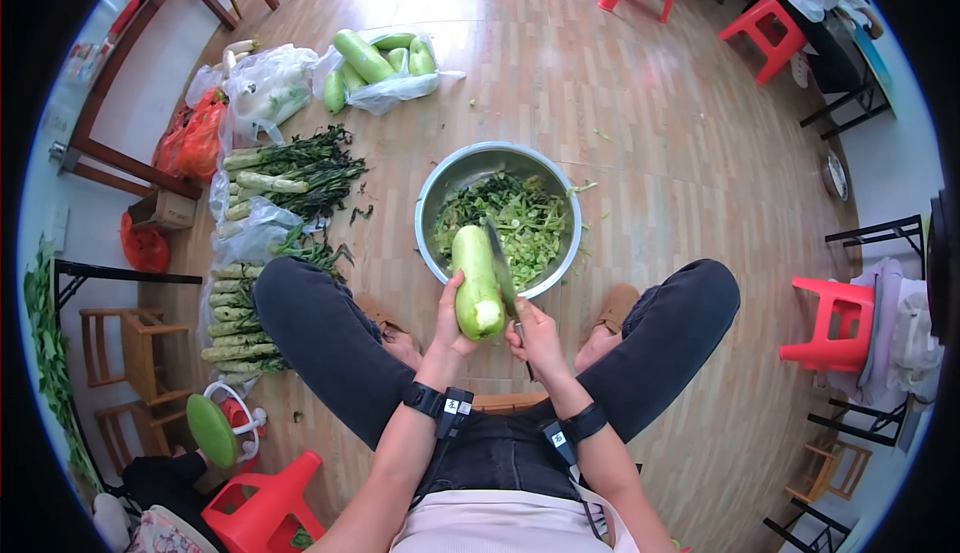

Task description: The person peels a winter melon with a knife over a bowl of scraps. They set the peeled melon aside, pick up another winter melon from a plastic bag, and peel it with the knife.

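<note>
My left hand (452, 315) is wrapped round the lower left side of a long pale green gourd (474, 278). The gourd's near end shows a whitish patch. In my right hand (540, 337) is the handle of a knife (501, 265), its blade slightly blurred and running along the gourd's right side. Both are held over the near part of a large metal basin (574, 193) on the floor between my feet. Chopped greens (497, 196), with pale green cut pieces among them, lie inside the basin.
Leafy green stalks (290, 175) lie in piles on the left floor. Behind them, more gourds (365, 56) sit in a plastic bag (385, 96) near an orange bag (206, 131). Red stools (832, 323) stand at the sides. A person (832, 41) sits at the upper right.
</note>
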`<move>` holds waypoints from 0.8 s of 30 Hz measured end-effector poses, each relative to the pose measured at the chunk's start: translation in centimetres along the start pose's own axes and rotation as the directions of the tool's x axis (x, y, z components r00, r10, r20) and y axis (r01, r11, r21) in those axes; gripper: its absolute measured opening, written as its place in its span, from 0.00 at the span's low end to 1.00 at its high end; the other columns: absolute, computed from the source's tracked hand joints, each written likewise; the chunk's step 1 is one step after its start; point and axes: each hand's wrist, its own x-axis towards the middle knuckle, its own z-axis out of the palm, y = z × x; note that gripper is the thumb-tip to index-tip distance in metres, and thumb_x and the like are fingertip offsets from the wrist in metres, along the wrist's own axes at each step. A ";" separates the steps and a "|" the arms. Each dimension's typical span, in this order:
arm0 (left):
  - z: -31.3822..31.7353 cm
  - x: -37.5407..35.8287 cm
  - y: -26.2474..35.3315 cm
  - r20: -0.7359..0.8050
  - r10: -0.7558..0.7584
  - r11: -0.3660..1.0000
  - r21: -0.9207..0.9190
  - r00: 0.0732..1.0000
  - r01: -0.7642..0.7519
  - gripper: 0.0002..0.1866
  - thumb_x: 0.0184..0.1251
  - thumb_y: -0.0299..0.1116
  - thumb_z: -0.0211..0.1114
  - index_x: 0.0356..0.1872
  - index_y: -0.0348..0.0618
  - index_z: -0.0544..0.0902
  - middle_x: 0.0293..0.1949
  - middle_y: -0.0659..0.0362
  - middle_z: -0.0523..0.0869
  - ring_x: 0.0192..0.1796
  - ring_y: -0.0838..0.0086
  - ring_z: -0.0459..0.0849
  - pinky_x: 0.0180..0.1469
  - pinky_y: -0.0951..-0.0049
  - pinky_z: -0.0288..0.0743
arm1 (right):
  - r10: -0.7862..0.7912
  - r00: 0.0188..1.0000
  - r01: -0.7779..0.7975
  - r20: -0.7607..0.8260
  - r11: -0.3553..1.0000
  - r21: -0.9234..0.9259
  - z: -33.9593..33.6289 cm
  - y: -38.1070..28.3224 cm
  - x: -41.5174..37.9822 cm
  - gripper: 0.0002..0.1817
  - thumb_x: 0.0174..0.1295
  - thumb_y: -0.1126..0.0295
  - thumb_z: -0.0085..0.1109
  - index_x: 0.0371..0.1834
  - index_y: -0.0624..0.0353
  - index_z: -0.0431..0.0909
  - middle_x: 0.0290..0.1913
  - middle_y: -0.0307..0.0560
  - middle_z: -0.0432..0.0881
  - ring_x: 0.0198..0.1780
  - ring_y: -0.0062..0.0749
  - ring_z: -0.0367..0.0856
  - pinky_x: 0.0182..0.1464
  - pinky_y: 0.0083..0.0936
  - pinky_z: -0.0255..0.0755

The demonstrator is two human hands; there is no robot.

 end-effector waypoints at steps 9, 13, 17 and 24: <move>-0.7 0.6 0.2 0.013 0.067 0.994 -0.089 0.998 -0.066 0.29 0.58 0.51 0.53 0.52 0.36 0.64 0.43 0.49 0.76 0.47 0.62 0.77 0.51 0.61 0.71 | -0.399 0.917 0.386 0.024 0.866 -0.317 0.6 1.1 -1.3 0.21 0.62 0.64 0.49 0.58 0.58 0.66 0.16 0.35 0.66 0.17 0.13 0.63 0.19 0.13 0.57; -0.9 0.7 0.6 -0.023 0.089 0.989 -0.114 0.996 -0.091 0.31 0.57 0.51 0.52 0.54 0.36 0.62 0.45 0.48 0.74 0.48 0.62 0.76 0.51 0.60 0.70 | -0.491 0.866 0.443 0.092 0.671 -0.595 0.7 0.3 -1.9 0.20 0.61 0.66 0.50 0.57 0.56 0.67 0.15 0.36 0.67 0.17 0.13 0.60 0.20 0.13 0.56; -1.3 0.7 0.4 -0.032 0.123 0.984 -0.128 0.992 -0.126 0.34 0.56 0.51 0.51 0.57 0.36 0.60 0.46 0.49 0.74 0.49 0.64 0.75 0.50 0.59 0.71 | -0.479 0.872 0.364 0.098 0.503 -0.784 1.1 -0.5 -2.6 0.18 0.59 0.65 0.52 0.54 0.50 0.71 0.13 0.43 0.65 0.16 0.16 0.61 0.22 0.19 0.62; -1.1 0.8 0.1 -0.088 0.159 0.985 -0.060 0.983 -0.165 0.33 0.54 0.53 0.53 0.52 0.35 0.64 0.43 0.51 0.75 0.47 0.66 0.76 0.48 0.63 0.72 | -0.493 0.866 0.350 0.085 0.475 -0.808 1.1 -0.2 -2.0 0.19 0.59 0.56 0.50 0.54 0.39 0.70 0.13 0.49 0.71 0.16 0.40 0.74 0.22 0.32 0.65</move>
